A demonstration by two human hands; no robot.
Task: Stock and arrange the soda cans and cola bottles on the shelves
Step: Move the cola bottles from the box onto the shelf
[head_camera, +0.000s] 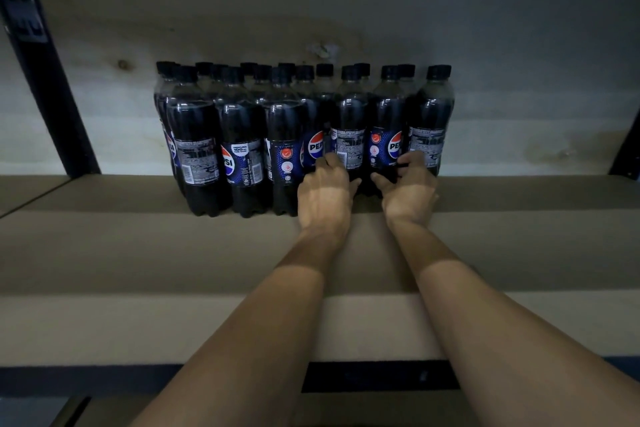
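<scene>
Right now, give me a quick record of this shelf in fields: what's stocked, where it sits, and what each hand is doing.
stock: cola bottles, black caps, upright
place: shelf, clustered towards the back, several rows deep
left hand: grips a front bottle low down
right hand: grips the next bottle, just to the right
</scene>
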